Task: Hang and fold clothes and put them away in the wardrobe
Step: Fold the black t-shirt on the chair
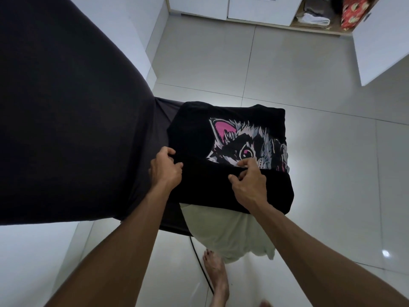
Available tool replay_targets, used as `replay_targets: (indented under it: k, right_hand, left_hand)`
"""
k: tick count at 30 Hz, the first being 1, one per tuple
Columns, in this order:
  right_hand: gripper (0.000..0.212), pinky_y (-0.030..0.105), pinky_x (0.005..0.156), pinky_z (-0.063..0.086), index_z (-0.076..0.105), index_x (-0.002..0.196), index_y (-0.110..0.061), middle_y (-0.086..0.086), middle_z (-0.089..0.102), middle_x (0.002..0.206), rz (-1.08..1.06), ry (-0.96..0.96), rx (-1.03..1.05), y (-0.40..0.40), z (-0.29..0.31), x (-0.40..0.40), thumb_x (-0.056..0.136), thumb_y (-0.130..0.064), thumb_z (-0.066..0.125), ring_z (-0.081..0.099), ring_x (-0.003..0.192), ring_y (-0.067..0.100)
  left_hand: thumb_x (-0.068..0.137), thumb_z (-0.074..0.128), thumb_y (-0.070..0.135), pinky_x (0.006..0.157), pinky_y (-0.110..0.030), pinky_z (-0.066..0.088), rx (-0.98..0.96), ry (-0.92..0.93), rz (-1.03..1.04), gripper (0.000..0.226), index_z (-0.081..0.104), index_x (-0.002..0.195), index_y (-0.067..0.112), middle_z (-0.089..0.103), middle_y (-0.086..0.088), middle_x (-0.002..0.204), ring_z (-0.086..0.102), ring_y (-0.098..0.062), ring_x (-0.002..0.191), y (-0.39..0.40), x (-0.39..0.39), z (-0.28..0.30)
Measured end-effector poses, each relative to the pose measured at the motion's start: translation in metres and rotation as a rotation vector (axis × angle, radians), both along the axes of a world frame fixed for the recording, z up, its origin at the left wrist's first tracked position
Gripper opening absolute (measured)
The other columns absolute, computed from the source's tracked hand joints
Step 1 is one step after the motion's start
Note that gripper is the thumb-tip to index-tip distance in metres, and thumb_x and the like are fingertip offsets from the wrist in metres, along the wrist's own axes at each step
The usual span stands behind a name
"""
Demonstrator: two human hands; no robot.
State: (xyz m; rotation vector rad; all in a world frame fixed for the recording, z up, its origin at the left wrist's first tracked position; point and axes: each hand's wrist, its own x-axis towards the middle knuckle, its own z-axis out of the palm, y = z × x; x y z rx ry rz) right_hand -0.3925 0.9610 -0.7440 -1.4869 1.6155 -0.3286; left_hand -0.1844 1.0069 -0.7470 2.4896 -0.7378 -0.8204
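A black T-shirt with a pink and white cat print lies partly folded on the end of a dark-covered surface. Its near part is folded up over the print. My left hand grips the fold's left edge with curled fingers. My right hand pinches the fold's edge at the middle, right by the print. A pale green garment hangs from under the shirt toward the floor.
The white wardrobe stands at the far side, one door swung open at right. Folded clothes and a red patterned item lie on its bottom shelf. Tiled floor lies between. My bare foot and a black cable are below.
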Motion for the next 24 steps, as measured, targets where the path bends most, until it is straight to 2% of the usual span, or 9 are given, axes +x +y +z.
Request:
replay_targets:
  k: [2, 5, 7, 9, 11, 14, 19, 22, 24]
  right_hand:
    - [0.024, 0.033, 0.061, 0.051, 0.053, 0.110, -0.021, -0.006, 0.054, 0.069, -0.038, 0.006, -0.025, -0.005, -0.004, 0.000, 0.091, -0.016, 0.067, 0.056, 0.064, 0.010]
    - [0.029, 0.034, 0.060, 0.051, 0.045, 0.109, -0.026, -0.004, 0.057, 0.081, 0.098, 0.093, -0.039, -0.006, -0.005, -0.001, 0.091, -0.025, 0.068, 0.058, 0.072, 0.015]
    - [0.026, 0.032, 0.062, 0.047, 0.045, 0.110, -0.026, -0.003, 0.055, 0.094, 0.136, 0.127, -0.104, -0.004, -0.006, -0.004, 0.091, -0.030, 0.063, 0.056, 0.080, 0.015]
    - [0.025, 0.031, 0.067, 0.047, 0.049, 0.112, -0.024, -0.003, 0.053, 0.107, 0.118, 0.177, -0.204, -0.005, -0.004, -0.014, 0.088, -0.024, 0.057, 0.052, 0.093, 0.015]
    - [0.036, 0.035, 0.078, 0.050, 0.052, 0.117, -0.022, -0.001, 0.052, 0.117, 0.177, 0.292, -0.255, -0.016, -0.006, -0.037, 0.082, -0.016, 0.056, 0.047, 0.105, 0.019]
    - [0.037, 0.041, 0.093, 0.047, 0.053, 0.119, -0.022, 0.000, 0.055, 0.121, 0.330, 0.357, -0.097, -0.040, -0.009, -0.079, 0.082, -0.016, 0.055, 0.044, 0.114, 0.022]
    - [0.025, 0.039, 0.092, 0.045, 0.053, 0.110, -0.025, 0.003, 0.049, 0.122, 0.565, 0.343, 0.058, -0.081, -0.022, -0.121, 0.088, -0.030, 0.064, 0.043, 0.112, 0.022]
    - [0.016, 0.036, 0.089, 0.045, 0.054, 0.092, -0.028, 0.003, 0.050, 0.112, 0.664, 0.289, 0.085, -0.098, -0.030, -0.133, 0.089, -0.034, 0.069, 0.047, 0.106, 0.022]
    - [0.016, 0.030, 0.078, 0.045, 0.055, 0.082, -0.026, 0.001, 0.057, 0.102, 0.666, 0.200, 0.107, -0.106, -0.032, -0.139, 0.088, -0.031, 0.069, 0.053, 0.097, 0.021]
  left_hand:
    - [0.086, 0.074, 0.017, 0.093, -0.047, 0.053, -0.015, -0.028, 0.040, 0.028, 0.060, 0.110, 0.024, 0.061, 0.008, 0.086, 0.064, -0.021, 0.095, -0.008, 0.001, 0.001]
    - [0.086, 0.069, 0.024, 0.104, -0.049, 0.043, 0.046, -0.151, -0.049, 0.039, 0.054, 0.122, 0.024, 0.063, 0.000, 0.113, 0.056, -0.024, 0.114, -0.011, -0.001, 0.002]
    - [0.086, 0.066, 0.030, 0.103, -0.050, 0.039, 0.066, -0.262, -0.164, 0.047, 0.050, 0.129, 0.022, 0.056, -0.004, 0.126, 0.048, -0.026, 0.123, -0.011, -0.009, 0.003]
    - [0.086, 0.067, 0.036, 0.099, -0.048, 0.040, -0.036, -0.331, -0.280, 0.045, 0.055, 0.126, 0.019, 0.057, -0.006, 0.123, 0.050, -0.027, 0.119, -0.012, -0.021, 0.003]
    - [0.085, 0.070, 0.041, 0.094, -0.045, 0.042, -0.158, -0.394, -0.437, 0.041, 0.063, 0.118, 0.019, 0.061, -0.004, 0.113, 0.054, -0.025, 0.110, -0.019, -0.039, 0.001]
    - [0.083, 0.067, 0.054, 0.095, -0.040, 0.040, -0.225, -0.425, -0.709, 0.039, 0.066, 0.108, 0.025, 0.061, 0.004, 0.105, 0.053, -0.018, 0.103, -0.040, -0.074, 0.003]
    - [0.082, 0.063, 0.063, 0.099, -0.037, 0.032, 0.071, -0.269, -1.078, 0.037, 0.061, 0.103, 0.033, 0.057, 0.010, 0.109, 0.050, -0.015, 0.110, -0.081, -0.131, 0.008]
    - [0.078, 0.076, 0.051, 0.097, -0.040, 0.032, 0.224, -0.262, -1.063, 0.033, 0.055, 0.093, 0.031, 0.054, 0.009, 0.103, 0.052, -0.018, 0.108, -0.097, -0.149, 0.008]
    - [0.073, 0.082, 0.048, 0.099, -0.044, 0.034, 0.305, -0.277, -1.060, 0.037, 0.053, 0.087, 0.030, 0.056, 0.008, 0.101, 0.054, -0.019, 0.105, -0.106, -0.156, 0.008]
